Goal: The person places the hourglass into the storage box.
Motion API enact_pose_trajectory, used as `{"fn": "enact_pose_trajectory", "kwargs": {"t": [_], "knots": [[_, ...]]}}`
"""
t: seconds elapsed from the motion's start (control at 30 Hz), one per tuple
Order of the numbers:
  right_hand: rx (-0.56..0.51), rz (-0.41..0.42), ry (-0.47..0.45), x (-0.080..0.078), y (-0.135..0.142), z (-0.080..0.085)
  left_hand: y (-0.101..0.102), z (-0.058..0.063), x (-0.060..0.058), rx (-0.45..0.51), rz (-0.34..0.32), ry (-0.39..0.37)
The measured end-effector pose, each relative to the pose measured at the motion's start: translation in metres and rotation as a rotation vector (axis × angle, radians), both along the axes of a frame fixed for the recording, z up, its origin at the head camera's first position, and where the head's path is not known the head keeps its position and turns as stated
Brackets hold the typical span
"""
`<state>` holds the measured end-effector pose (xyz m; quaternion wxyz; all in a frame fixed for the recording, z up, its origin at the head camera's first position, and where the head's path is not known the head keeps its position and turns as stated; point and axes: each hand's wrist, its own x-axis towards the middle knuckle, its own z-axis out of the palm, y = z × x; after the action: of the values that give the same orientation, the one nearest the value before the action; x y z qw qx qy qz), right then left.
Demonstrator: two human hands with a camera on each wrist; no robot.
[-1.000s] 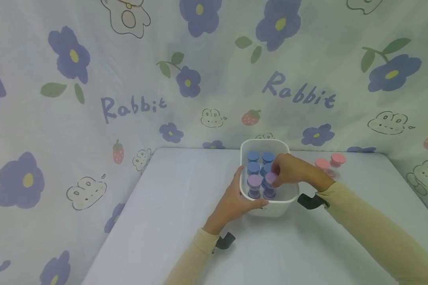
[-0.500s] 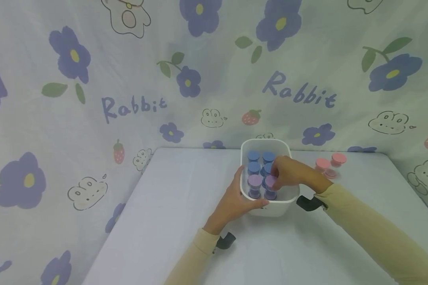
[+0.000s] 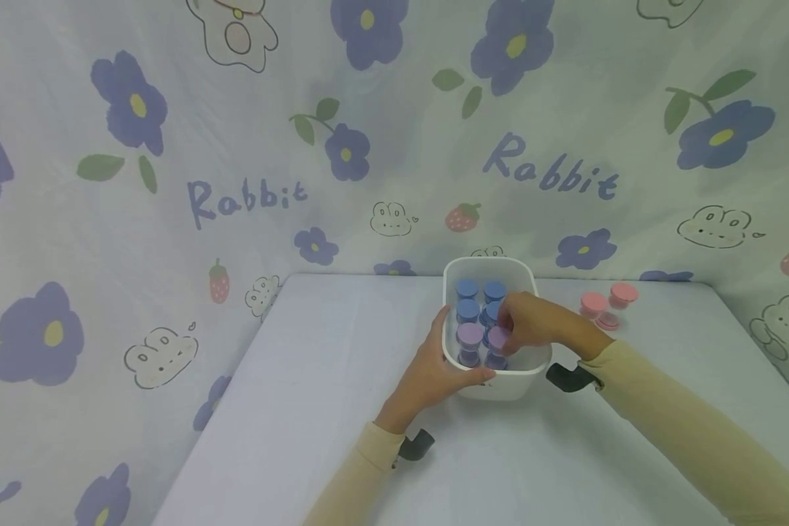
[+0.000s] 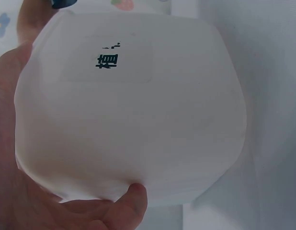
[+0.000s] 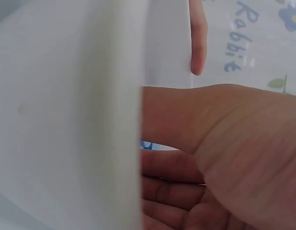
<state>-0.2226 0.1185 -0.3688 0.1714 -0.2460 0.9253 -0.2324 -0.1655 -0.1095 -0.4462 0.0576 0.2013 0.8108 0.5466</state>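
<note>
A white bin (image 3: 542, 363) stands on the table with several hourglass-shaped sand timers inside. Blue-capped timers (image 3: 467, 310) fill the back and middle, and a purple-capped timer (image 3: 470, 334) is upright at the front left. My left hand (image 3: 427, 372) grips the bin's near left corner, thumb over the front rim; in the left wrist view the thumb presses the wall (image 4: 133, 120). Reaching in over the right rim, my right hand (image 3: 532, 321) pinches a second purple sand timer (image 3: 496, 341) by its top. In the right wrist view the bin's wall (image 5: 66, 115) hides its fingertips.
Two pink sand timers (image 3: 593, 301) stand to the right of the bin, beyond my right forearm. The white table (image 3: 329, 365) ends at a patterned cloth (image 3: 394, 146) hanging behind it.
My right hand has lowered slightly inside the bin, and the purple sand timer it pinches sits a little lower. The left hand and the bin have stayed put.
</note>
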Motion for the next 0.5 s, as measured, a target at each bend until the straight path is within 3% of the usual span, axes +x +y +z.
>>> {"fn": "enact_pose_trajectory", "kwargs": {"t": [0.27,0.5], "knots": [[-0.003,-0.021,0.006,0.004,0.002,0.003,-0.001,-0.002,-0.001,0.010,-0.005,0.006],[-0.084,-0.067,0.109,0.010,0.015,0.021,-0.001,-0.002,-0.001,0.003,0.007,0.005]]}}
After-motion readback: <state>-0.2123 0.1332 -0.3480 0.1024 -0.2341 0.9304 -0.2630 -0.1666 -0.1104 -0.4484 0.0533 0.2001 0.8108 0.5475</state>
